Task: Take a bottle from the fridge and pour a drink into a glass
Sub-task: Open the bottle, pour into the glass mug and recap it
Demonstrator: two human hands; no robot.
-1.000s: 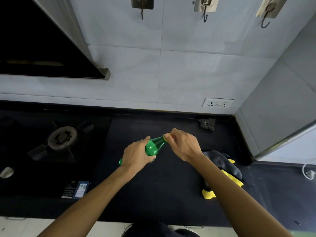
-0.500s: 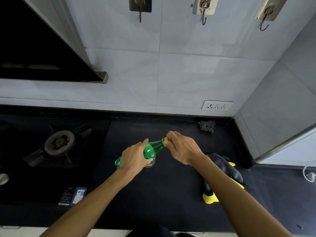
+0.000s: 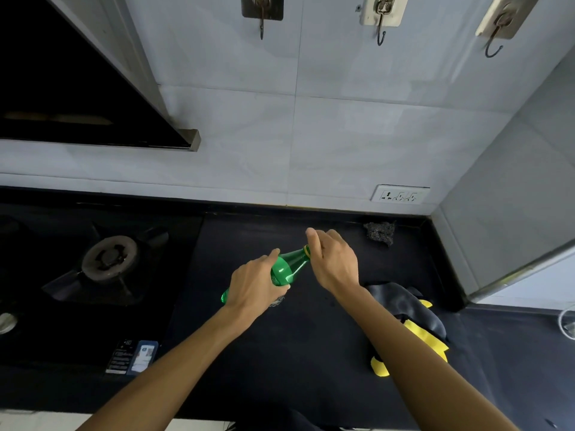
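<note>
Your left hand [image 3: 258, 286] gripped the green bottle [image 3: 287, 267] round its body, fingers curled about it. It held the bottle clear of the surface [image 3: 311, 353], tilted, with the neck rising toward your right hand [image 3: 334, 262]. Your right hand sat at the neck's end, fingertips pinched on the yellow cap [image 3: 307, 251]. Those fingers hid most of the cap, so I could not tell whether it was loosened.

Assessment: the bottle was out of the fridge and the step in hand was uncapping. Pouring had not begun.

The next move called for a firm twist from your right hand while your left held the body against turning. Bringing the bottle nearer upright before the cap came free would guard against spilling. I could not confirm a glass anywhere in view; one needed locating. A black-and-yellow item [image 3: 413, 318] lay just outside your right forearm.
</note>
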